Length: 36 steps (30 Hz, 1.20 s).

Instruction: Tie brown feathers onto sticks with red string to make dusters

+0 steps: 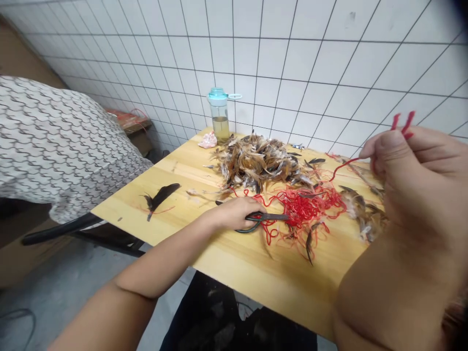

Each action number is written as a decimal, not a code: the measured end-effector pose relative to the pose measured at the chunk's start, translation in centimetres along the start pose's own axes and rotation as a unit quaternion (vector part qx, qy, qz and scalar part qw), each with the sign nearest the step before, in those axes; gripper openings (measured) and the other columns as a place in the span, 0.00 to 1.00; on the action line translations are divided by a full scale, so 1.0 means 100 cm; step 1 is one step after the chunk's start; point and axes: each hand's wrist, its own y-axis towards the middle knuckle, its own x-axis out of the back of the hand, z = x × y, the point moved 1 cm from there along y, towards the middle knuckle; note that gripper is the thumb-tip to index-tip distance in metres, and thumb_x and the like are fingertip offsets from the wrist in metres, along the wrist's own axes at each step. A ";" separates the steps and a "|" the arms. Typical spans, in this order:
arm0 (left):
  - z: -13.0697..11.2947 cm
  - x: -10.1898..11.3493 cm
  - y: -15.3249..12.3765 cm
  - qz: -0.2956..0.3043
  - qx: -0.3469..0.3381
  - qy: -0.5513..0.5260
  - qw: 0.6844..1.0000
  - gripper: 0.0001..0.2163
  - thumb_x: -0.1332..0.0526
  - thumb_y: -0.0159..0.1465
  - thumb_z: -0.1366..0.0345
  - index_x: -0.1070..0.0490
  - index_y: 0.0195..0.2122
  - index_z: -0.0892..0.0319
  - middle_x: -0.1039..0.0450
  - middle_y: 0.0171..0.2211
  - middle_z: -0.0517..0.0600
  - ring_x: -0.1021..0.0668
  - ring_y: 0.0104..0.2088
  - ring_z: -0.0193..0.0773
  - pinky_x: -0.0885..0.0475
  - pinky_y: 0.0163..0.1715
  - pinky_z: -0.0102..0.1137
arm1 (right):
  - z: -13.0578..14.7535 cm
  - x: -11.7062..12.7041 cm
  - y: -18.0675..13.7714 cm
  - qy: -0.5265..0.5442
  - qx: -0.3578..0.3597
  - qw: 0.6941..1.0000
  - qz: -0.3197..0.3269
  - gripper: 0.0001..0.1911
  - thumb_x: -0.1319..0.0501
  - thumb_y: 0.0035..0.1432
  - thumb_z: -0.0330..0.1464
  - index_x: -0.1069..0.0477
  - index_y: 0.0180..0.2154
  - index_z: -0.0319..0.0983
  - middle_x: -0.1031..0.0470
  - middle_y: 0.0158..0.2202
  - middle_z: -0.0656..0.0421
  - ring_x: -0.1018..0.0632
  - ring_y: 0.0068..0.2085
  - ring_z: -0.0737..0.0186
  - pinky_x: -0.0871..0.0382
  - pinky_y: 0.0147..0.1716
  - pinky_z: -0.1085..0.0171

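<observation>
My left hand (237,213) rests low over the table with its fingers closed around one handle of a pair of dark scissors (276,217). The blades point right, their tips reaching a tangled heap of red yarn (307,207). Raised at the right, my right hand (417,170) pinches a length of red yarn (345,165) between thumb and fingers. Two short red ends stick up above the thumb, while the strand runs down left toward the heap. Behind the yarn lies a big pile of brown and black feathers (256,161).
On the wooden table (219,256) a bottle (220,117) with yellowish liquid stands at the back, beside a crumpled pinkish wrapper (207,140). A single black feather (163,196) lies left; more feathers (367,217) lie right. A person's patterned clothing (73,151) fills the left side, near the tiled wall (292,58).
</observation>
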 end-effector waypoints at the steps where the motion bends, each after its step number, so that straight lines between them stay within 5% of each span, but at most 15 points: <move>1: -0.003 -0.003 0.001 -0.005 -0.001 -0.005 1.000 0.19 0.40 0.58 0.69 0.30 0.51 0.57 0.26 0.45 0.53 0.25 0.47 0.41 0.33 0.48 0.32 | 0.000 0.000 0.000 -0.029 0.015 0.999 0.007 0.11 0.42 0.61 0.35 0.25 0.28 0.39 0.41 0.18 0.64 0.40 0.21 0.72 0.54 0.22 0.65; 8: -0.034 -0.013 0.002 -0.058 0.026 0.021 0.998 0.14 0.40 0.61 0.65 0.30 0.49 0.58 0.27 0.43 0.56 0.26 0.46 0.42 0.32 0.47 0.34 | -0.003 -0.028 0.000 -0.110 0.140 0.977 0.115 0.13 0.43 0.60 0.34 0.30 0.23 0.40 0.40 0.16 0.64 0.39 0.21 0.69 0.49 0.24 0.64; 11: -0.040 0.002 -0.005 -0.193 0.024 -0.006 0.981 0.11 0.44 0.65 0.65 0.28 0.45 0.60 0.27 0.41 0.55 0.26 0.44 0.39 0.32 0.46 0.33 | -0.006 -0.048 -0.001 -0.101 0.166 0.964 0.181 0.14 0.43 0.59 0.33 0.33 0.22 0.40 0.37 0.18 0.62 0.38 0.22 0.67 0.49 0.25 0.64; 15: -0.038 0.034 -0.014 -0.370 0.058 -0.126 0.919 0.12 0.42 0.64 0.63 0.29 0.46 0.62 0.29 0.40 0.54 0.27 0.37 0.35 0.32 0.39 0.30 | -0.014 -0.076 -0.004 0.024 0.103 0.952 0.287 0.15 0.42 0.58 0.39 0.31 0.22 0.39 0.35 0.19 0.62 0.35 0.24 0.67 0.46 0.25 0.66; 19: -0.032 0.048 -0.006 -0.291 0.070 -0.319 0.900 0.23 0.38 0.60 0.58 0.36 0.54 0.61 0.31 0.36 0.50 0.31 0.29 0.29 0.34 0.31 0.26 | -0.027 -0.107 -0.014 0.197 -0.028 0.912 0.359 0.18 0.42 0.57 0.45 0.30 0.25 0.38 0.39 0.19 0.65 0.39 0.22 0.70 0.46 0.24 0.67; 24: -0.019 0.039 0.011 -0.257 0.087 -0.374 0.887 0.20 0.34 0.55 0.58 0.33 0.44 0.63 0.34 0.32 0.46 0.31 0.31 0.29 0.34 0.32 0.25 | -0.038 -0.144 -0.035 0.367 -0.169 0.834 0.376 0.20 0.38 0.52 0.46 0.35 0.22 0.38 0.33 0.23 0.62 0.33 0.26 0.69 0.41 0.27 0.68; 30: 0.006 0.037 -0.002 -0.270 0.161 -0.249 0.916 0.14 0.35 0.55 0.62 0.28 0.42 0.63 0.27 0.33 0.49 0.27 0.33 0.32 0.33 0.34 0.26 | -0.044 -0.168 -0.053 0.348 -0.301 0.804 0.376 0.20 0.35 0.45 0.48 0.36 0.26 0.38 0.41 0.18 0.67 0.42 0.20 0.73 0.53 0.18 0.70; 36: 0.025 0.038 -0.017 -0.283 0.255 -0.296 0.876 0.11 0.36 0.55 0.63 0.28 0.37 0.63 0.27 0.27 0.48 0.28 0.24 0.30 0.34 0.26 0.25 | -0.039 -0.180 -0.070 0.332 -0.363 0.797 0.352 0.18 0.34 0.49 0.41 0.39 0.35 0.40 0.37 0.22 0.65 0.38 0.21 0.73 0.52 0.17 0.72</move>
